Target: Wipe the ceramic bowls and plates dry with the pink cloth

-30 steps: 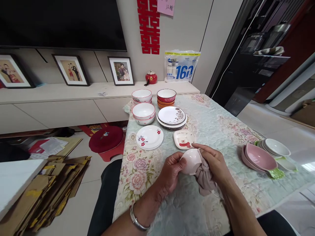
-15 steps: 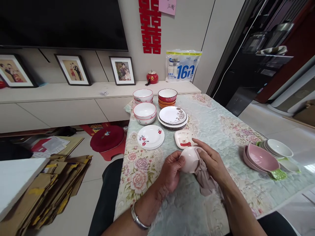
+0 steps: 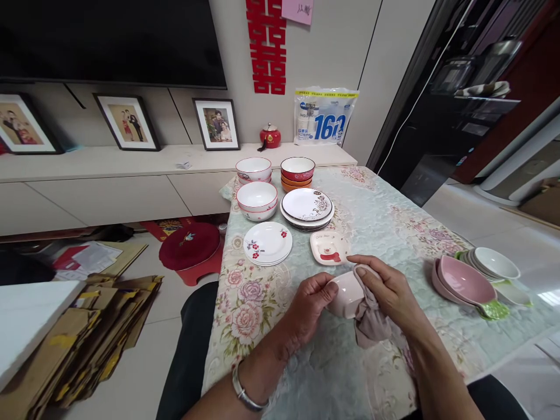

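Note:
A small white dish [image 3: 345, 294] is held tilted above the table, between my two hands. My left hand [image 3: 311, 303] grips its left edge, thumb on the near face. With my right hand [image 3: 387, 291] I press a greyish-pink cloth [image 3: 374, 324] around the dish's right side; the index finger sticks out. Just beyond lies a cream square plate with a bear picture [image 3: 329, 248], flat on the tablecloth. Left of that is a short stack of white flowered plates [image 3: 268, 242]. The cloth hides part of the dish.
Behind stand larger plates [image 3: 306, 205], white bowls with red rims [image 3: 257, 198] and red and orange bowls [image 3: 297, 170]. Pink leaf-shaped bowls [image 3: 467, 280] and small white bowls [image 3: 497, 262] sit at the right edge. A red stool [image 3: 191, 246] and flattened cardboard [image 3: 105, 332] are left of the table.
The dish has turned and tipped, showing more of its side, and shifted slightly right and down. My right hand and the cloth have moved right with it.

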Tool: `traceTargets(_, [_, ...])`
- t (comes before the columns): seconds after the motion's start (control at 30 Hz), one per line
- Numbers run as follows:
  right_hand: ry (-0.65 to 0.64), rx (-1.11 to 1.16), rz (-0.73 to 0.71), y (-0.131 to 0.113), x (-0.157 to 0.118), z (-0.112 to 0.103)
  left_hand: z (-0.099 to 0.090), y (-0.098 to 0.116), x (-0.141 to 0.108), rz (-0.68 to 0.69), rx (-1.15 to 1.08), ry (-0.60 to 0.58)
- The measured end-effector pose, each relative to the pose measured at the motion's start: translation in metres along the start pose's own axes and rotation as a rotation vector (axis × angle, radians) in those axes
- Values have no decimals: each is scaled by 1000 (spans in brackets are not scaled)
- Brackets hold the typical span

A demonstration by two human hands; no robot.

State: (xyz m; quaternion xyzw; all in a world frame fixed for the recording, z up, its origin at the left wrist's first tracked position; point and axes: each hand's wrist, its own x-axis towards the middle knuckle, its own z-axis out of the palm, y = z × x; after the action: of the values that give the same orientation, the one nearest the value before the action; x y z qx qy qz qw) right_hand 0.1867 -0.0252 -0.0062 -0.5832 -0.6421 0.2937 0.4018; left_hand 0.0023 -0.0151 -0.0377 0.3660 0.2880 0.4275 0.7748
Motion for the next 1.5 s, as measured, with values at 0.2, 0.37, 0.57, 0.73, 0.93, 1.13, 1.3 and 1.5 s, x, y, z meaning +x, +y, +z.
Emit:
traceTargets(0.2, [-4,-326,-365,-26,-11,22,0,-3,-2,58,28,-62])
traceTargets(0.37, [-20,-107,-153,-18,-5,14,3,-4,-2,52,-25,-44])
traceTargets(0.57, [74,416,353,14,7,12,3,-4,4,46,-150,112])
traceTargets(0.73, [157,148,136,5,2,21,2,-3,4,46,-135,90])
traceTargets(0.93, [119,-293,-421,-20,-8,35,5,-4,0,50,-182,36])
traceTargets(1.13, [127,-201,-280,-3,-1,36,8,-1,1,47,-271,104])
traceTargets(1.3, [209,-111,-72,9,-1,37,8,-1,3,56,-282,126])
traceTargets(1.5, [189,-329,-409,-8,-11,58,7,-3,2,59,-314,100])
